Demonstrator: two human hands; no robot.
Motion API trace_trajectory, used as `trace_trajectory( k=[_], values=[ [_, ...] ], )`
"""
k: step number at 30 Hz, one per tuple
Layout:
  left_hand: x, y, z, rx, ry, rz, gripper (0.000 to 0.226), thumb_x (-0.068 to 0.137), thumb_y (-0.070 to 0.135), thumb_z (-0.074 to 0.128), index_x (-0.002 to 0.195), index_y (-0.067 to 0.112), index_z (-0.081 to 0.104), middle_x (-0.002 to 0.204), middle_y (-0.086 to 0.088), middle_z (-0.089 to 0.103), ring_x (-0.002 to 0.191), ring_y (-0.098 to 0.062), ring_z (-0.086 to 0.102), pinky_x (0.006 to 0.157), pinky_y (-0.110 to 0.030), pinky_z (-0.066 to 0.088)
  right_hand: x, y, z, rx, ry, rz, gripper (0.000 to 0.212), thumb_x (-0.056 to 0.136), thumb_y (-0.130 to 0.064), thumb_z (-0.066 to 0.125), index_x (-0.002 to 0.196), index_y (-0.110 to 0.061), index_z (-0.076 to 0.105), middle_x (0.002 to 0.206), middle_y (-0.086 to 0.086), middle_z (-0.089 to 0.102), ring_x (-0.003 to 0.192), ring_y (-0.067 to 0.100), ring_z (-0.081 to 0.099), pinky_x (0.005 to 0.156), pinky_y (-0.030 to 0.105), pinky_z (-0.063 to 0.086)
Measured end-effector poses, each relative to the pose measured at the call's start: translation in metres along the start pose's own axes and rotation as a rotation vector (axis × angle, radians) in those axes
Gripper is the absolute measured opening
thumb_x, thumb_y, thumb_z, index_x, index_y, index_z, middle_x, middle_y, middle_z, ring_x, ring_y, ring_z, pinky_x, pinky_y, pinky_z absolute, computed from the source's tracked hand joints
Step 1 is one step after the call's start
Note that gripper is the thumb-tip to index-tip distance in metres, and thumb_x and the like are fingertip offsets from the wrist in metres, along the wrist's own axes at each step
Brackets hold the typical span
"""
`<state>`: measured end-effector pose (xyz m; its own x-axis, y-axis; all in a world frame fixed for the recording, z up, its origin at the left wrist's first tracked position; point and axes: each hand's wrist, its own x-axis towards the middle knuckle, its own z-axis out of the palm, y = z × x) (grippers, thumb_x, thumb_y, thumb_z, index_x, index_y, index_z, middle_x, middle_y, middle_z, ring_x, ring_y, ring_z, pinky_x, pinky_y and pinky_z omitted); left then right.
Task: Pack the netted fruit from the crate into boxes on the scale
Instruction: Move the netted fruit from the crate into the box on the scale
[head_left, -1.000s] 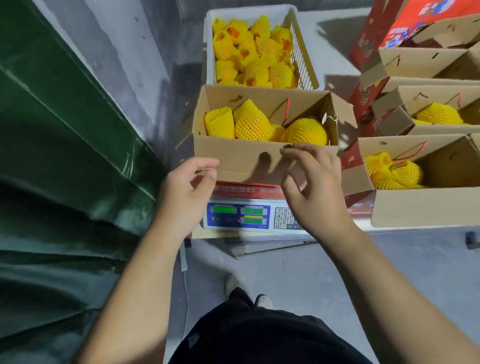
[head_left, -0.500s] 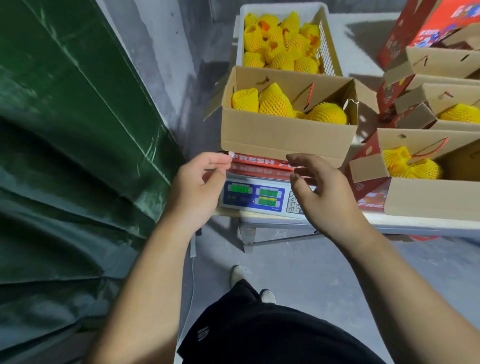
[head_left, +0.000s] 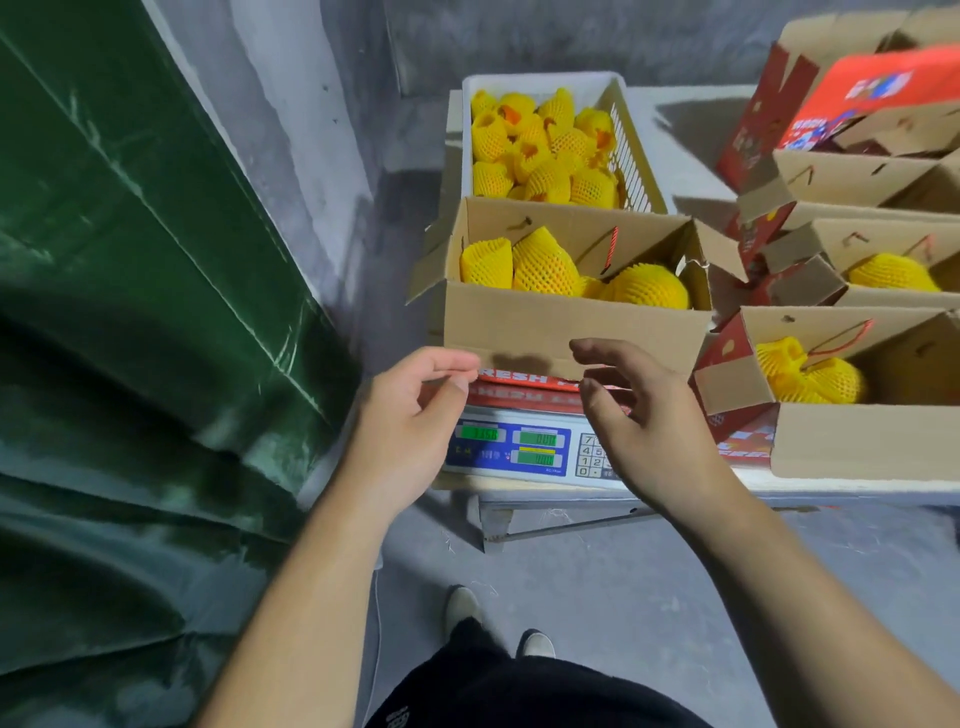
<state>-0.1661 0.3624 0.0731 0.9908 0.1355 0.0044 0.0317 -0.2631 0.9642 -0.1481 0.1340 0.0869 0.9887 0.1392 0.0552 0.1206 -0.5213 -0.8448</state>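
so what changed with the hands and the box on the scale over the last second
The right hand came off the near flap of the box on the scale and drew back toward the person, fingers loose. The left hand stayed beside the scale, holding nothing. Box, netted fruit and crate did not visibly change.

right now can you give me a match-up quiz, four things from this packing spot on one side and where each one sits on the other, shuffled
Things:
1. white crate
2. open box of netted fruit
3. scale
4. green tarp

Places:
A. under the open box, display facing the person
B. along the far left of the view
C. behind the open box, farthest back
D. on top of the scale, just beyond both hands

Pairs: 1-C, 2-D, 3-A, 4-B
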Motion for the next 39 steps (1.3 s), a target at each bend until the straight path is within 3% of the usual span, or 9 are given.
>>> trace_trajectory(
  k=[11,14,17,21,26,28,31,35,39],
  values=[
    [0.082,0.044,0.001,0.0,-0.106,0.157,0.03,0.105,0.016,0.06,0.105,0.043,0.074,0.106,0.024,0.075,0.105,-0.001,0.069,0.081,-0.01,0.051,0.063,-0.028,-0.006,0.057,0.12,-0.061,0.034,0.103,-0.02,0.059,0.134,-0.035,0.061,0.132,-0.026,0.061,0.119,-0.007,0.058,0.095,0.014,0.05],
    [0.105,0.056,0.02,0.039,-0.115,0.175,0.026,0.103,0.015,0.062,0.106,0.037,0.074,0.104,0.022,0.075,0.101,-0.002,0.069,0.088,-0.019,0.053,0.082,-0.026,-0.011,0.057,0.123,-0.093,0.035,0.102,-0.015,0.061,0.135,-0.029,0.062,0.13,-0.019,0.064,0.117,-0.001,0.061,0.096,0.02,0.054],
    [0.128,0.066,0.038,0.074,-0.129,0.181,0.021,0.104,0.017,0.062,0.11,0.032,0.075,0.103,0.02,0.074,0.1,-0.001,0.068,0.081,-0.011,0.05,0.107,-0.024,-0.018,0.04,0.123,-0.138,0.036,0.101,-0.012,0.062,0.134,-0.024,0.064,0.126,-0.012,0.067,0.115,0.003,0.063,0.095,0.029,0.056],
    [0.159,0.078,0.061,0.105,-0.135,0.159,0.021,0.104,0.014,0.061,0.114,0.025,0.075,0.11,0.014,0.074,0.105,-0.003,0.068,0.09,-0.018,0.054,0.147,-0.019,-0.03,0.052,0.072,-0.171,0.036,0.1,-0.01,0.061,0.135,-0.018,0.064,0.126,-0.006,0.068,0.114,0.006,0.065,0.099,0.037,0.054],
    [0.203,0.082,0.087,0.188,-0.106,0.121,0.021,0.104,0.013,0.059,0.12,0.019,0.073,0.111,0.008,0.073,0.1,0.002,0.067,0.08,-0.006,0.048,0.201,-0.01,-0.046,0.061,-0.051,-0.163,0.038,0.101,-0.013,0.059,0.139,-0.018,0.059,0.126,-0.005,0.068,0.108,0.01,0.068,0.095,0.04,0.056],
    [0.225,0.083,0.096,0.222,-0.1,0.124,0.021,0.103,0.016,0.059,0.119,0.024,0.07,0.11,0.009,0.072,0.1,-0.001,0.068,0.083,-0.014,0.051,0.226,-0.005,-0.053,0.047,-0.096,-0.185,0.039,0.099,-0.015,0.058,0.138,-0.019,0.059,0.122,-0.006,0.069,0.105,0.013,0.068,0.092,0.04,0.057],
    [0.271,0.081,0.113,0.262,-0.124,0.123,0.022,0.096,0.024,0.056,0.113,0.029,0.069,0.106,0.013,0.071,0.1,-0.009,0.07,0.089,-0.035,0.058,0.274,0.006,-0.068,-0.114,-0.156,-0.256,0.046,0.09,-0.02,0.055,0.136,-0.019,0.059,0.122,-0.002,0.069,0.106,0.017,0.067,0.092,0.037,0.054],
    [0.345,0.066,0.141,0.372,-0.191,0.073,0.024,0.093,0.021,0.058,0.113,0.026,0.07,0.104,0.013,0.069,0.106,-0.012,0.068,0.092,-0.03,0.053,0.36,0.047,-0.082,-0.44,-0.262,-0.23,0.053,0.092,-0.013,0.059,0.145,-0.014,0.052,0.135,0.01,0.064,0.121,0.027,0.061,0.097,0.039,0.05],
    [0.404,0.033,0.173,0.667,-0.264,-0.059,0.039,0.1,0.021,0.059,0.139,0.02,0.061,0.14,-0.006,0.058,0.129,-0.027,0.058,0.104,-0.035,0.048,0.43,0.104,-0.073,-0.74,-0.362,0.028,0.059,0.098,-0.024,0.055,0.152,-0.011,0.035,0.145,0.024,0.05,0.132,0.044,0.05,0.104,0.047,0.046]
  ],
)
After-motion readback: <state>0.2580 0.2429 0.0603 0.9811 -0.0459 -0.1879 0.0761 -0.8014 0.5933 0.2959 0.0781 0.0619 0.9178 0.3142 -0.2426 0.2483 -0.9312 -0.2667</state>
